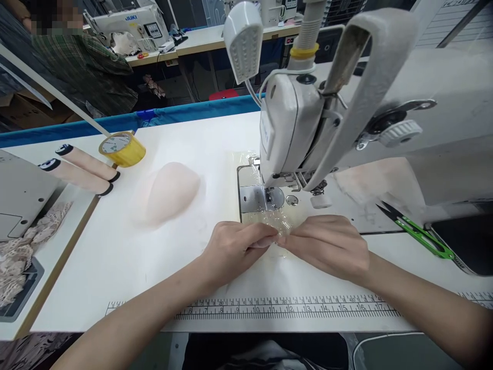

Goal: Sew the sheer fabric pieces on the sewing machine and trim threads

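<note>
In front of the sewing machine [295, 121], both hands meet with their fingertips nearly touching. My left hand [234, 249] is closed, thumb and fingers pinching a small piece of pale fabric [265, 242]. My right hand [331, 246] is closed too, its fingertips pinching the same piece at its right end. Most of the piece is hidden by the fingers. Just beyond them lie the metal needle plate [252, 199] and clear, shiny tape on the bed. A pale pink moulded cup [175, 190] rests on the table to the left.
Green-handled thread snips [423, 236] lie at right beside a dark phone-like object [466, 244]. Pale fabric pieces [381, 182] sit under the machine arm. At left are a yellow tape roll [129, 153], thread spools [77, 177] and lace [23, 252]. A person [80, 72] sits beyond.
</note>
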Demonstrator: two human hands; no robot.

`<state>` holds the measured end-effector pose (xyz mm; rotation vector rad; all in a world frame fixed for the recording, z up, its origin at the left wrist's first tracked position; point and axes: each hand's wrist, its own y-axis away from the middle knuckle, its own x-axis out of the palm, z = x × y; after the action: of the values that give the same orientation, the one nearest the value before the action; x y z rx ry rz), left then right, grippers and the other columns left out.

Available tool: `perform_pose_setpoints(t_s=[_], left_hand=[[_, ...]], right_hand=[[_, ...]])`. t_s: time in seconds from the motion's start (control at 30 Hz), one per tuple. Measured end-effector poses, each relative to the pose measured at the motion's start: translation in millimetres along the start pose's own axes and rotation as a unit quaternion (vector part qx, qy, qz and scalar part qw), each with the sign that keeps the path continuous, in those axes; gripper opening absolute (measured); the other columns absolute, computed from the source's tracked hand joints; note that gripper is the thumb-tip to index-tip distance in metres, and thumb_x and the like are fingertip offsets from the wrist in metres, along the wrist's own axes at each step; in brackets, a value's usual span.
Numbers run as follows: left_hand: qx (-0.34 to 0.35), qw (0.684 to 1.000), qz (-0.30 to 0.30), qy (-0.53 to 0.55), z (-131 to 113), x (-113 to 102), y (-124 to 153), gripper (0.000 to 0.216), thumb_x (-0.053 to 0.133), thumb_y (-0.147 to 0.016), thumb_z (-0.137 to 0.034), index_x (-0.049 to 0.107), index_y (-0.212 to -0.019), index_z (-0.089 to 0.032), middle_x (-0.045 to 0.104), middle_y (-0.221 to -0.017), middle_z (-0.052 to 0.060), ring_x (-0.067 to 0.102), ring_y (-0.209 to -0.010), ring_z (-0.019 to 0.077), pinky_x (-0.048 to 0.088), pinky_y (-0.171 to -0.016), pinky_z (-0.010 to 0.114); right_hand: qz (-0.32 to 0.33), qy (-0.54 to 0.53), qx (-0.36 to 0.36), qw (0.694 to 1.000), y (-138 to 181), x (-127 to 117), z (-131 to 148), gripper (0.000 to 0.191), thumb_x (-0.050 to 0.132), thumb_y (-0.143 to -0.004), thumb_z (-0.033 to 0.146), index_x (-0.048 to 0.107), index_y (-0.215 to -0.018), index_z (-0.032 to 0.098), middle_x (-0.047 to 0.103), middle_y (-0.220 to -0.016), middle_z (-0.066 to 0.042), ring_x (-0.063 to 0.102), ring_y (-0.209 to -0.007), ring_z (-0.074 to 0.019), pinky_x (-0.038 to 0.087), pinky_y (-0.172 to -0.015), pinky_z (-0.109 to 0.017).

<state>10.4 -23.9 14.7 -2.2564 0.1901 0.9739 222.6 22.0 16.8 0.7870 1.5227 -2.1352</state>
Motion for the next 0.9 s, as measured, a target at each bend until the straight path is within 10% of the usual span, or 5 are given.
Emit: perform_pose_setpoints(t_s=[0.23,0.37,0.57,0.7,0.9], left_hand=[[-0.177,0.978,0.114,-0.011,1,-1,-12,0.008,0.068,-0.085,-0.023,0.071,-0.077,-0.024,0.058,-0.049,-0.007,0.048,-0.041,0.0085,0.032,-0.041,0.02],[-0.213,0.959,0.118,-0.148,7,7,-15,0.022,0.074,-0.078,-0.028,0.066,-0.098,-0.022,0.058,-0.052,-0.007,0.052,-0.043,0.0134,0.033,-0.045,0.024],[-0.021,0.96,0.029,-0.277,0,8,-9,0.041,0.069,-0.083,-0.023,0.056,-0.121,-0.016,0.064,-0.123,0.013,0.058,-0.113,0.0299,0.042,-0.094,0.046],[0.1,0.94,0.04,-0.324,-5,13,1,0.031,0.058,-0.087,-0.008,0.064,-0.116,-0.019,0.07,-0.116,0.006,0.059,-0.111,0.0248,0.034,-0.106,0.045],[0.094,0.944,0.094,-0.303,-6,12,2,0.03,0.053,-0.096,-0.023,0.063,-0.122,-0.015,0.069,-0.123,0.008,0.061,-0.111,0.025,0.037,-0.102,0.046]], right_hand=[[0.026,-0.024,0.136,0.99,-1,14,0,0.008,0.062,-0.091,0.019,0.065,-0.085,0.021,0.066,-0.061,0.005,0.056,-0.05,-0.0095,0.042,-0.052,-0.025],[0.07,0.021,0.254,0.965,-1,25,-8,0.015,0.059,-0.091,0.021,0.066,-0.078,0.021,0.06,-0.056,0.005,0.054,-0.051,-0.0108,0.04,-0.057,-0.026],[0.122,0.021,0.318,0.94,-3,25,-19,0.017,0.058,-0.09,0.023,0.067,-0.076,0.02,0.048,-0.051,0.006,0.042,-0.049,-0.0111,0.04,-0.07,-0.031],[0.113,-0.015,0.346,0.931,-6,23,-22,0.014,0.059,-0.089,0.023,0.066,-0.077,0.02,0.045,-0.05,0.007,0.045,-0.051,-0.0119,0.04,-0.07,-0.031],[0.091,0.03,0.331,0.939,-2,20,-27,0.01,0.062,-0.088,0.023,0.067,-0.08,0.021,0.062,-0.068,0.001,0.059,-0.069,-0.0181,0.042,-0.082,-0.039]])
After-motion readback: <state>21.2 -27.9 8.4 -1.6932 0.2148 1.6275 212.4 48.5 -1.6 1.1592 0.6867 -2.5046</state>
